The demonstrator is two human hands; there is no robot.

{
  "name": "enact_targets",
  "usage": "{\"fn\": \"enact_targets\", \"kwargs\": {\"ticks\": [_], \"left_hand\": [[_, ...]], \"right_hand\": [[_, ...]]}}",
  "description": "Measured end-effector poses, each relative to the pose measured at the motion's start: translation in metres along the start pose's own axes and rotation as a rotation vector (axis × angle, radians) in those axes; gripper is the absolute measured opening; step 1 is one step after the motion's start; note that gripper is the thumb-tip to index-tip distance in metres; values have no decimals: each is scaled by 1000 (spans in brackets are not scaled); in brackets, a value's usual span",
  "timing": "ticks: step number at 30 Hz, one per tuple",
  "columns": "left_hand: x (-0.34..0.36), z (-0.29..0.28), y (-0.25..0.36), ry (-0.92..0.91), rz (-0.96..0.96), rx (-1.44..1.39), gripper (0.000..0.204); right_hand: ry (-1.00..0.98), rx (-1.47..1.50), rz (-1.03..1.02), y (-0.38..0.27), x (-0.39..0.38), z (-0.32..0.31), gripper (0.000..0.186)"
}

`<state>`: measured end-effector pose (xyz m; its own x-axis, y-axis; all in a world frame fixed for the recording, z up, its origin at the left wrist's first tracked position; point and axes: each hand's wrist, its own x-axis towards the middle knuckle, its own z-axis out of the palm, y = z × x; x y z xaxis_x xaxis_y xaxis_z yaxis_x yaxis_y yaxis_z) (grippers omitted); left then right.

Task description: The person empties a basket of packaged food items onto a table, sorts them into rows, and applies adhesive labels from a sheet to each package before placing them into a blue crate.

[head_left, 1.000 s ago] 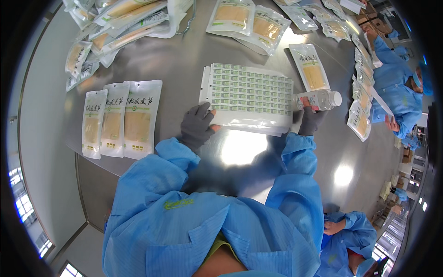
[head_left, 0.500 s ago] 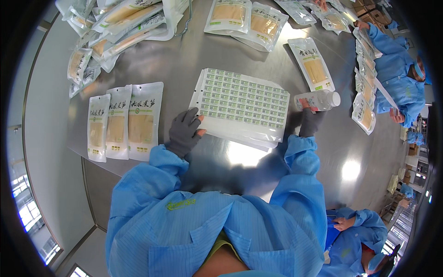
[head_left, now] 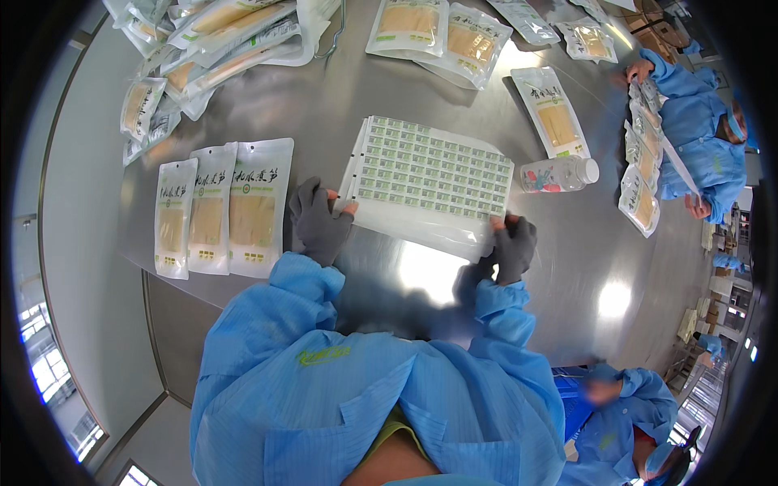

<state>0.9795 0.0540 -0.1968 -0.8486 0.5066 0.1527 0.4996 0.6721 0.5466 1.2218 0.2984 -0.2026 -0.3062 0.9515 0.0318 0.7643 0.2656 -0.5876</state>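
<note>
A stack of label sheets, the top one printed with rows of small green-and-white stickers, lies slightly tilted on the metal table before me. My left hand, in a grey fingerless glove, is at the stack's left edge with fingers apart, thumb tip touching the edge. At the lower right corner, my right hand, gloved the same way, pinches the sheet between thumb and fingers. Just beyond that hand a clear plastic bottle with a white cap and pink print lies on its side, untouched.
Three white food pouches lie overlapping at left. More pouches are heaped at far left, and others lie along the far side. A single pouch rests behind the bottle. One co-worker handles a pouch row at right; another person sits lower right.
My right hand has let go of the bottle and come left and nearer to the sheets' corner. My left hand has turned more upright at the left edge.
</note>
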Motion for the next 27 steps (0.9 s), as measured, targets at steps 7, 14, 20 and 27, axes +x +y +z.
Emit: {"fn": "enact_targets", "kwargs": {"ticks": [7,14,20,27], "left_hand": [[-4,17,2,-11,-11,-165,28],[-2,18,-7,-208,-307,-807,33],[7,0,9,-350,-285,-646,45],[9,18,-20,-338,-273,-657,42]], "right_hand": [[111,-75,-22,-21,-31,12,49],[66,267,197,-19,-23,5,41],[21,400,193,-9,-18,6,36],[9,583,231,-3,-14,-2,30]]}}
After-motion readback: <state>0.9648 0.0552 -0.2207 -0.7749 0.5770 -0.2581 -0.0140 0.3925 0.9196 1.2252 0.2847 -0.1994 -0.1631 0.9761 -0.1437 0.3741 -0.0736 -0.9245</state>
